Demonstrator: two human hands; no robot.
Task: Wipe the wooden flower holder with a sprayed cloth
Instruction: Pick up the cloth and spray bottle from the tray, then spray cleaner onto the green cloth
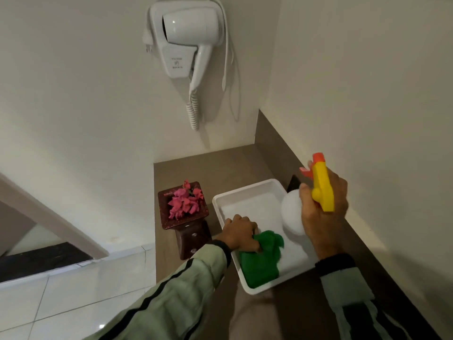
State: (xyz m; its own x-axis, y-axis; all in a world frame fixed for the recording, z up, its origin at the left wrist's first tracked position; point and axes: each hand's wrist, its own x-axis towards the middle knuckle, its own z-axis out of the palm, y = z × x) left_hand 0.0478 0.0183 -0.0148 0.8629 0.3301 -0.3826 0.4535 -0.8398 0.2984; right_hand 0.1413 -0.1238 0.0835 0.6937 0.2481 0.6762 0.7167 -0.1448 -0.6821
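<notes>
Against plain white walls, a brown countertop (pixel 220 168) carries a white rectangular tray (pixel 250 192) beside the dark wooden flower holder (pixel 188 231). Left hand (pixel 241 233) grips the green cloth (pixel 262 261) inside it; right hand (pixel 321 212) holds a yellow-topped spray bottle (pixel 294 214) above.

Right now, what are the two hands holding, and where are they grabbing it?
The right hand holds the spray bottle by its neck, under the yellow trigger head. The left hand pinches the green cloth at its top edge.
</notes>
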